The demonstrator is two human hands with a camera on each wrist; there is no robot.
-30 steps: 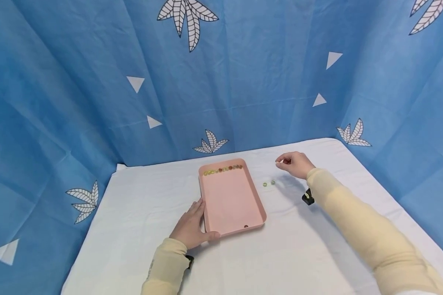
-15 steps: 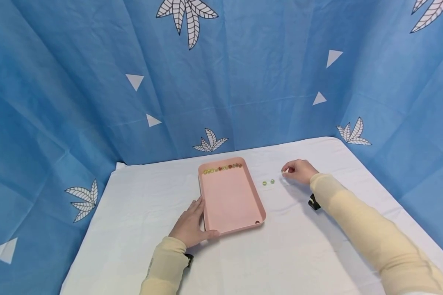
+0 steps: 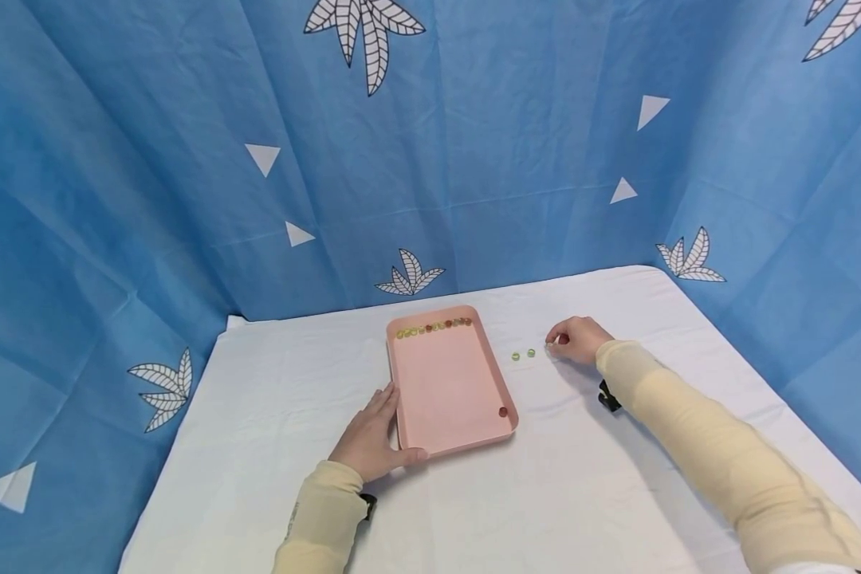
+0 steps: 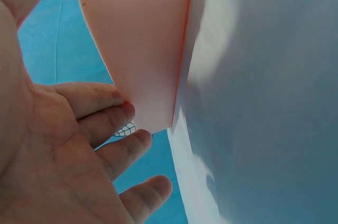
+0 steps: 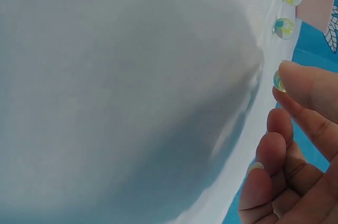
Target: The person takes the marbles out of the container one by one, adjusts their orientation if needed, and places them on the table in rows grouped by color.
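My right hand is low over the white cloth, right of the tray. Between its thumb and forefinger it pinches a clear glass marble with a coloured swirl. Two more marbles, one nearer the tray and one nearer the hand, lie on the cloth between hand and tray. My left hand rests at the near left corner of the pink tray, fingers along its left side and thumb at the front edge. In the left wrist view the fingertips touch the tray's wall.
A row of green and red marbles runs along the tray's far end. One dark red marble sits inside by the right wall, near the front. A blue curtain stands behind the white-covered table.
The lone red marble in the tray has rolled right along the front, then away along the right wall. My right hand has come down towards the cloth. The left hand keeps its place.
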